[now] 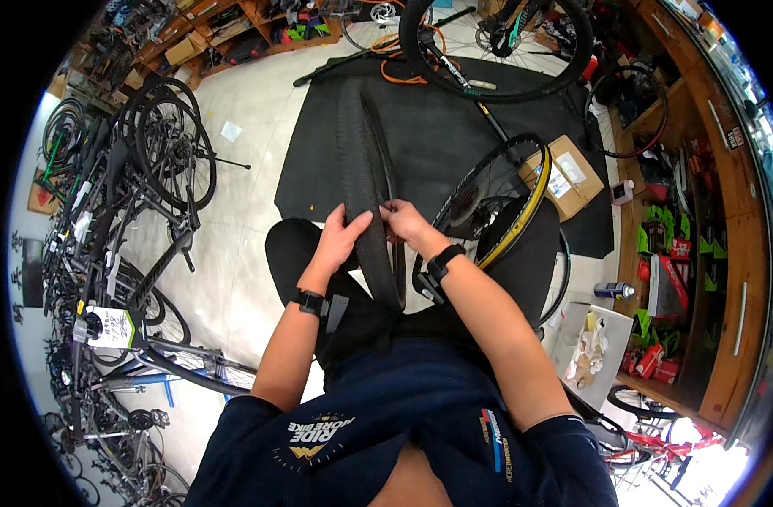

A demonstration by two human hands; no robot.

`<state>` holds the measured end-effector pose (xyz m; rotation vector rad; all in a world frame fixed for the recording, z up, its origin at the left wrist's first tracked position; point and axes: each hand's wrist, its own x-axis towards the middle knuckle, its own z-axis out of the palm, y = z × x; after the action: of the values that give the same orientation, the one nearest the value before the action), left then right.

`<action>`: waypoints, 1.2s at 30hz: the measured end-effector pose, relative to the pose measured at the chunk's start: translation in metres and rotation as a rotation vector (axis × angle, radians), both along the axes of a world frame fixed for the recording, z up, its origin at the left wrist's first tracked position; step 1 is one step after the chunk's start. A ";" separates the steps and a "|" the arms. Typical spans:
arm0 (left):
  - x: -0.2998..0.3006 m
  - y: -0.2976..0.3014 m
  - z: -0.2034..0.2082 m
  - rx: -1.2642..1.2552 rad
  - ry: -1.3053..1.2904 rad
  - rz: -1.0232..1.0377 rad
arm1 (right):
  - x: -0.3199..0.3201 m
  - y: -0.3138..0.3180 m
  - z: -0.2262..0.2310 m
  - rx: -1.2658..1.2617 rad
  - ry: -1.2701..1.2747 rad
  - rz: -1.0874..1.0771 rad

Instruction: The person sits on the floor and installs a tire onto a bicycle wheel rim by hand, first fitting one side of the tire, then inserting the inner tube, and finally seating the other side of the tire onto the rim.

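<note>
A black bicycle tire (353,152) stands upright, edge-on, between my knees. My left hand (340,241) is closed on its tread side, with the thumb lying across the rubber. On the opposite side, my right hand (406,224) pinches the tire's edge, its fingertips partly hidden behind the rubber. A spoked wheel (513,228) with a yellow and black rim leans by my right thigh, without a visible tire on it.
A black mat (319,160) covers the floor ahead. On it are a cardboard box (564,182) and a large wheel (412,51) of a bicycle. Bikes (167,160) crowd the left side. Wooden shelving (724,245), a spray can (615,291) and a white bin (619,338) are at right.
</note>
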<state>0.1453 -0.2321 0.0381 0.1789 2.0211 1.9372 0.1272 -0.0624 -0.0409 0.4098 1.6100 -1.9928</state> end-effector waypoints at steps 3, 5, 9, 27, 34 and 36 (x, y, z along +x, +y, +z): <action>-0.001 -0.005 -0.001 -0.018 -0.039 -0.026 | -0.008 -0.010 -0.027 0.264 0.155 -0.073; -0.003 -0.011 0.002 -0.008 -0.077 -0.069 | -0.010 -0.006 -0.033 0.356 0.123 -0.041; 0.003 -0.009 0.009 0.023 -0.121 -0.098 | -0.006 -0.007 -0.037 0.588 -0.039 -0.069; -0.004 0.048 0.048 -0.292 0.024 0.156 | -0.011 -0.028 -0.098 0.000 -0.121 -0.078; -0.022 0.066 0.053 -0.414 0.176 0.213 | -0.020 -0.017 -0.078 0.480 0.050 0.176; -0.023 0.068 0.055 -0.530 0.224 0.223 | -0.013 -0.022 -0.071 0.654 0.135 0.113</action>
<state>0.1222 -0.1641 0.0932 0.0415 2.7243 1.4712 0.1142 -0.0840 -0.1118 0.4126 2.3027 -1.3949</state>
